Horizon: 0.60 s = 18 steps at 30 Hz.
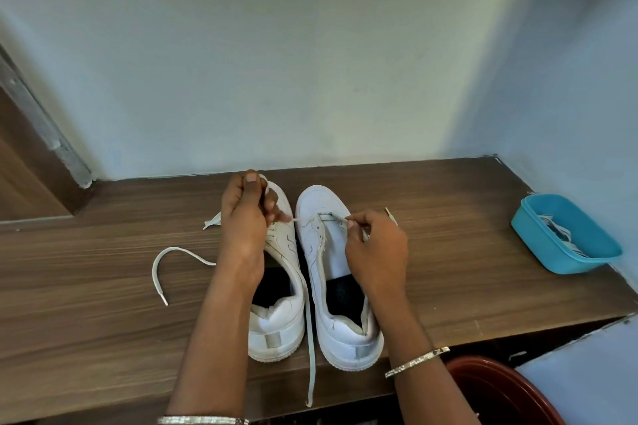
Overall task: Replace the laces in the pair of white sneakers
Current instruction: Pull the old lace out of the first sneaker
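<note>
White lace [328,216] crosses only the lowest eyelets of the right sneaker [319,200], one end pinched in my left hand [241,217] and the other in my right hand [376,252], so every eyelet above is left to thread. The left sneaker [272,331] just beside it looks laced, its ends trailing untied. Both stand on the bench [448,235], wall close ahead, open wood either side, blue tub [552,254] well apart rightward.

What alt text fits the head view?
The left hand and right hand each pinch a side of a white lace run through the front eyelets of the right white sneaker. The left white sneaker stands beside it on a wooden counter; a blue tub of laces sits far right.
</note>
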Each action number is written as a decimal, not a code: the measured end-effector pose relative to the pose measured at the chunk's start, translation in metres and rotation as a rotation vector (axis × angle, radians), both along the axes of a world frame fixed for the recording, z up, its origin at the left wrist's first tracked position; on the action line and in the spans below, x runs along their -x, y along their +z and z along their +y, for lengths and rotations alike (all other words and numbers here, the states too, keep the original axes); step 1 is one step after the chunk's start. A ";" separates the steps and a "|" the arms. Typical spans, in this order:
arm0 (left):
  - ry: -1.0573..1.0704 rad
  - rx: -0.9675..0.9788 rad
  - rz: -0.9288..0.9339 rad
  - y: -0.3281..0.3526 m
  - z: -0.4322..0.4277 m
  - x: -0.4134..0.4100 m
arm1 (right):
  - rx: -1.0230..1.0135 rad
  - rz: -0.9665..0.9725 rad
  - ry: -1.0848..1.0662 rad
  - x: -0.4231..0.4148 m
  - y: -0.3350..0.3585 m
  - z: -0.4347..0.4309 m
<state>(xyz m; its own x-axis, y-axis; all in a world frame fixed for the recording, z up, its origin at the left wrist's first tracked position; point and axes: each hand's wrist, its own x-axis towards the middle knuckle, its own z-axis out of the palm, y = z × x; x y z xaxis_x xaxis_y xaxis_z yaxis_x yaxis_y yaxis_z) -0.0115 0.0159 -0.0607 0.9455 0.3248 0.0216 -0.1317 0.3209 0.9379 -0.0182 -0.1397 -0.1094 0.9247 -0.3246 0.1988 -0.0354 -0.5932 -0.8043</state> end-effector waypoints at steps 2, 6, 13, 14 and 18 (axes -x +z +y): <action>0.068 -0.324 -0.028 -0.003 0.004 0.000 | 0.007 0.007 -0.011 0.001 0.001 0.000; 0.090 -1.215 -0.085 -0.008 0.011 0.003 | 0.006 -0.020 -0.033 0.002 0.001 0.000; -0.078 -1.373 0.022 -0.023 0.013 -0.002 | -0.012 -0.008 -0.043 0.003 0.003 -0.001; -0.087 -1.259 0.011 -0.022 0.011 -0.004 | -0.010 -0.002 -0.042 0.003 0.004 0.000; -0.162 -0.768 -0.029 -0.011 -0.001 -0.001 | -0.010 0.015 -0.039 0.003 0.004 0.001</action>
